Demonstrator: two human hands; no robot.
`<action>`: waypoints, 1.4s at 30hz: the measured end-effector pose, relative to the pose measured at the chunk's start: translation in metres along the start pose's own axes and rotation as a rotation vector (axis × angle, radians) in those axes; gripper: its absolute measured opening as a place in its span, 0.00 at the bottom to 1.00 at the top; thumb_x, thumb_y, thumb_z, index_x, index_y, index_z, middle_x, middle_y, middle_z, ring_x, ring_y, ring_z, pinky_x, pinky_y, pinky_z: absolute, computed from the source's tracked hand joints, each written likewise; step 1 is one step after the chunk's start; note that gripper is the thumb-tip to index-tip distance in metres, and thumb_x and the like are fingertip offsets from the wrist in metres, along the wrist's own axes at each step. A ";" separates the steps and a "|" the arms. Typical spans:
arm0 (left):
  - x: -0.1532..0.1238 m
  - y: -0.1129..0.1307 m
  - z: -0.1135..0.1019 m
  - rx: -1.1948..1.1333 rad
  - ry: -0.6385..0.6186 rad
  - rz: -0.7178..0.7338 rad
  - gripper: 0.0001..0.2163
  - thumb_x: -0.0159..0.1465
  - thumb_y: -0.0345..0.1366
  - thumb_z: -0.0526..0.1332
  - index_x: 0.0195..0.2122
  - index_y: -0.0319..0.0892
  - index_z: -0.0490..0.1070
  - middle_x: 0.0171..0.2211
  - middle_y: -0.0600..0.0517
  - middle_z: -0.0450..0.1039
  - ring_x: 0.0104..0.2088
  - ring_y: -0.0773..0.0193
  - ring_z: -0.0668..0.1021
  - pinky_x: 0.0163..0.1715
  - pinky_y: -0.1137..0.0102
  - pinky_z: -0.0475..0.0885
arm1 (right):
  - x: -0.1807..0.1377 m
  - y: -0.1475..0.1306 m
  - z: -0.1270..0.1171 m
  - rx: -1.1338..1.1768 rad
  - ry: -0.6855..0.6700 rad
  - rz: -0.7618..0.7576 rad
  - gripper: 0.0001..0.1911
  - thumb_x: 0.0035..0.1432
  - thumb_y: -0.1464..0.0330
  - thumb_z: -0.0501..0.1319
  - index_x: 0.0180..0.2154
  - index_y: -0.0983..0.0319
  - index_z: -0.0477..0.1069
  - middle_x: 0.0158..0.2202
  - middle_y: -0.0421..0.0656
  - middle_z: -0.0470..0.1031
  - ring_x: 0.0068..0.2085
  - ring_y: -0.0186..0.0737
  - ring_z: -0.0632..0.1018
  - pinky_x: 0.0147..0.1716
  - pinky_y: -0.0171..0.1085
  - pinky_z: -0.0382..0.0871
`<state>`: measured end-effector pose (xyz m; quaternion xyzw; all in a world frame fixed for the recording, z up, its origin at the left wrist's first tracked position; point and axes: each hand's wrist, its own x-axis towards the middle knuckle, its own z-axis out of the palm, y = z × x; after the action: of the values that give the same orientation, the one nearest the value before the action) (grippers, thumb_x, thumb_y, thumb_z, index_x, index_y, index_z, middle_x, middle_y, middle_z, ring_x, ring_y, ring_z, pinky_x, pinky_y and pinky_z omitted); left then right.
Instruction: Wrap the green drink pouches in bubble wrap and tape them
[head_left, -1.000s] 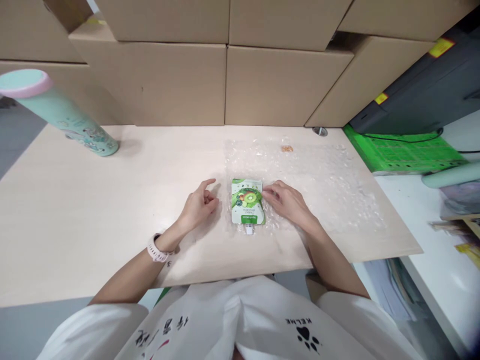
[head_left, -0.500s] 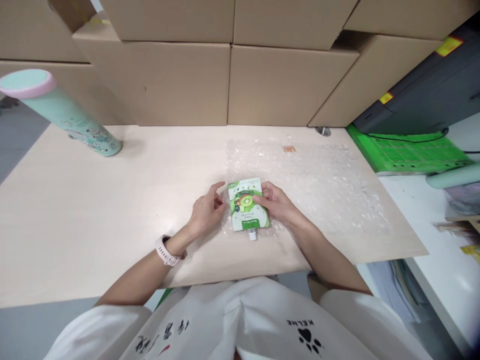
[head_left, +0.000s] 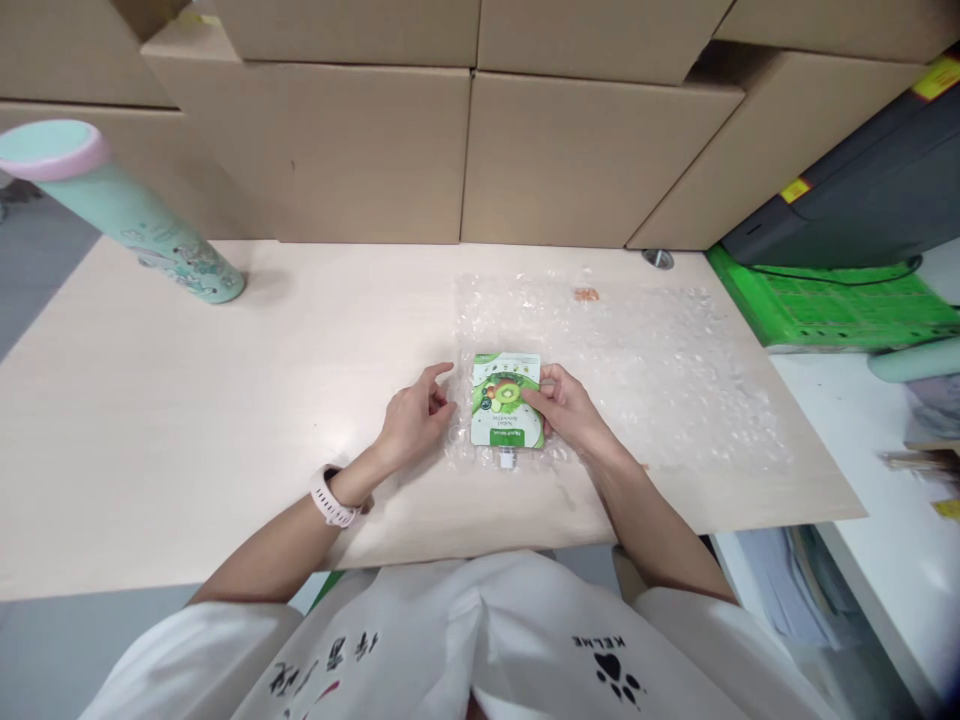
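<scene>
A white and green smoothie pouch [head_left: 506, 400] lies on a sheet of bubble wrap [head_left: 637, 380], its printed kiwi picture facing up and its white spout towards me. My right hand [head_left: 574, 410] grips the pouch's right edge, thumb on top and fingers partly hidden beside and beneath it. At the wrap's left edge rests my left hand [head_left: 416, 420], its index finger and thumb apart and the other fingers curled. It is close to the wrap but apart from the pouch; whether the fingers touch the plastic is hard to see.
Cardboard boxes [head_left: 375, 160] stand along the back of the pale table [head_left: 225, 430]. A mint tumbler [head_left: 157, 220] with a pink rim is at the left. On the right are a green crate [head_left: 847, 300] and a dark case [head_left: 862, 180]. A small orange mark [head_left: 586, 294] shows on the wrap.
My right hand has shifted the pouch slightly right and turned it straighter on the bubble wrap. My left hand has stayed almost in place. The view has shifted a little.
</scene>
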<state>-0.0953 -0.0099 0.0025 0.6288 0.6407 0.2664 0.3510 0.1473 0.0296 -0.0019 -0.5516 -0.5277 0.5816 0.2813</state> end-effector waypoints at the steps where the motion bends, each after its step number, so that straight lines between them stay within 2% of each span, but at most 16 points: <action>1: 0.000 0.001 0.000 -0.003 0.000 -0.003 0.26 0.59 0.32 0.59 0.60 0.45 0.63 0.31 0.56 0.74 0.26 0.67 0.74 0.32 0.70 0.67 | -0.001 0.000 -0.001 -0.078 0.021 -0.012 0.20 0.54 0.52 0.64 0.38 0.56 0.60 0.25 0.35 0.74 0.19 0.34 0.71 0.15 0.32 0.59; 4: 0.000 0.003 -0.001 -0.022 0.008 -0.002 0.26 0.59 0.33 0.59 0.60 0.44 0.63 0.31 0.55 0.75 0.25 0.67 0.74 0.32 0.70 0.67 | -0.003 -0.002 -0.005 -0.415 0.128 -0.113 0.16 0.57 0.56 0.62 0.43 0.57 0.63 0.25 0.35 0.73 0.24 0.38 0.74 0.22 0.35 0.63; 6: 0.000 0.004 -0.003 -0.040 0.026 -0.003 0.25 0.60 0.34 0.59 0.60 0.42 0.63 0.29 0.55 0.75 0.25 0.67 0.73 0.31 0.70 0.67 | -0.006 -0.005 -0.007 -0.624 0.255 -0.199 0.21 0.56 0.58 0.64 0.49 0.57 0.64 0.27 0.37 0.73 0.28 0.40 0.75 0.27 0.37 0.64; 8: 0.000 0.005 -0.006 -0.078 0.039 -0.032 0.21 0.61 0.37 0.59 0.56 0.40 0.68 0.25 0.55 0.74 0.23 0.67 0.72 0.29 0.71 0.67 | -0.009 -0.008 -0.007 -0.712 0.317 -0.288 0.22 0.57 0.59 0.64 0.52 0.56 0.65 0.32 0.39 0.74 0.31 0.41 0.75 0.30 0.38 0.64; 10: 0.001 0.005 -0.009 -0.142 0.015 -0.095 0.14 0.63 0.42 0.58 0.44 0.40 0.74 0.23 0.55 0.74 0.19 0.68 0.71 0.25 0.71 0.66 | -0.012 -0.011 -0.004 -0.712 0.220 -0.361 0.16 0.60 0.60 0.61 0.49 0.56 0.69 0.33 0.40 0.73 0.32 0.40 0.74 0.31 0.37 0.64; 13: 0.003 0.004 -0.011 -0.244 -0.067 -0.182 0.14 0.61 0.46 0.59 0.27 0.40 0.73 0.22 0.53 0.74 0.17 0.69 0.70 0.20 0.72 0.63 | -0.015 -0.013 0.001 -0.718 -0.003 -0.396 0.10 0.64 0.61 0.57 0.45 0.56 0.70 0.30 0.38 0.71 0.29 0.37 0.73 0.30 0.36 0.63; 17: 0.004 0.009 -0.005 -0.487 -0.107 -0.156 0.14 0.57 0.46 0.63 0.25 0.40 0.71 0.20 0.54 0.71 0.20 0.69 0.71 0.21 0.74 0.65 | -0.017 -0.013 0.004 -0.730 -0.072 -0.377 0.12 0.65 0.61 0.55 0.48 0.56 0.66 0.32 0.38 0.72 0.30 0.37 0.72 0.32 0.37 0.62; 20: 0.000 0.021 0.000 -0.575 -0.032 -0.006 0.13 0.59 0.46 0.64 0.28 0.40 0.73 0.26 0.52 0.74 0.26 0.68 0.73 0.28 0.71 0.70 | -0.019 -0.014 0.005 -0.651 -0.118 -0.380 0.13 0.66 0.60 0.55 0.49 0.56 0.63 0.32 0.37 0.70 0.30 0.36 0.71 0.31 0.36 0.63; 23: -0.007 0.043 0.001 -0.453 0.064 0.227 0.10 0.63 0.41 0.63 0.29 0.41 0.74 0.33 0.50 0.76 0.34 0.65 0.76 0.38 0.68 0.72 | -0.021 -0.016 0.006 -0.456 -0.214 -0.385 0.13 0.66 0.59 0.55 0.49 0.57 0.61 0.32 0.37 0.69 0.30 0.35 0.71 0.31 0.36 0.64; 25: -0.010 0.060 0.003 -0.339 0.102 0.386 0.08 0.65 0.38 0.62 0.29 0.42 0.73 0.33 0.51 0.76 0.37 0.64 0.76 0.42 0.67 0.71 | -0.021 -0.015 0.006 -0.294 -0.281 -0.376 0.11 0.64 0.60 0.56 0.46 0.57 0.61 0.31 0.36 0.69 0.30 0.35 0.72 0.31 0.35 0.65; 27: -0.009 0.073 0.011 -0.241 0.079 0.519 0.08 0.66 0.36 0.60 0.30 0.43 0.72 0.33 0.51 0.76 0.37 0.64 0.76 0.42 0.66 0.70 | -0.020 -0.011 0.005 -0.179 -0.336 -0.373 0.09 0.61 0.64 0.59 0.42 0.58 0.64 0.31 0.37 0.70 0.32 0.35 0.72 0.32 0.35 0.66; 30: -0.001 0.079 0.035 -0.078 -0.008 0.646 0.08 0.67 0.35 0.58 0.30 0.43 0.71 0.31 0.51 0.76 0.35 0.62 0.74 0.41 0.64 0.69 | -0.016 -0.003 0.000 -0.182 -0.353 -0.330 0.05 0.52 0.70 0.61 0.34 0.61 0.68 0.30 0.38 0.72 0.34 0.38 0.73 0.32 0.35 0.66; 32: 0.005 0.073 0.054 0.030 0.028 0.658 0.09 0.67 0.35 0.56 0.29 0.43 0.70 0.30 0.50 0.74 0.35 0.61 0.72 0.40 0.63 0.67 | -0.013 0.000 -0.002 -0.225 -0.349 -0.271 0.02 0.49 0.73 0.60 0.29 0.62 0.69 0.28 0.39 0.73 0.33 0.39 0.74 0.30 0.34 0.65; 35: 0.011 0.059 0.073 0.108 0.110 0.626 0.10 0.67 0.34 0.55 0.29 0.43 0.70 0.31 0.48 0.73 0.36 0.59 0.71 0.40 0.62 0.66 | -0.009 -0.001 -0.005 -0.297 -0.327 -0.283 0.07 0.46 0.77 0.54 0.26 0.63 0.69 0.27 0.39 0.74 0.33 0.39 0.74 0.29 0.33 0.64; 38: 0.014 0.050 0.079 0.148 0.140 0.601 0.09 0.68 0.35 0.55 0.30 0.43 0.70 0.30 0.49 0.72 0.36 0.59 0.70 0.40 0.62 0.66 | -0.008 -0.005 -0.008 -0.382 -0.255 -0.318 0.09 0.43 0.78 0.52 0.25 0.61 0.66 0.26 0.38 0.73 0.31 0.38 0.74 0.28 0.33 0.62; 42: 0.015 0.047 0.078 0.214 0.125 0.592 0.10 0.69 0.35 0.55 0.31 0.42 0.71 0.31 0.48 0.72 0.37 0.58 0.70 0.40 0.62 0.65 | -0.009 -0.007 -0.020 -0.401 -0.233 -0.284 0.08 0.47 0.76 0.52 0.28 0.60 0.67 0.23 0.37 0.70 0.26 0.36 0.72 0.26 0.34 0.63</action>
<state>-0.0042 0.0006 -0.0100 0.8036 0.4746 0.3263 0.1499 0.1659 0.0292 0.0113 -0.4461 -0.7332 0.4796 0.1828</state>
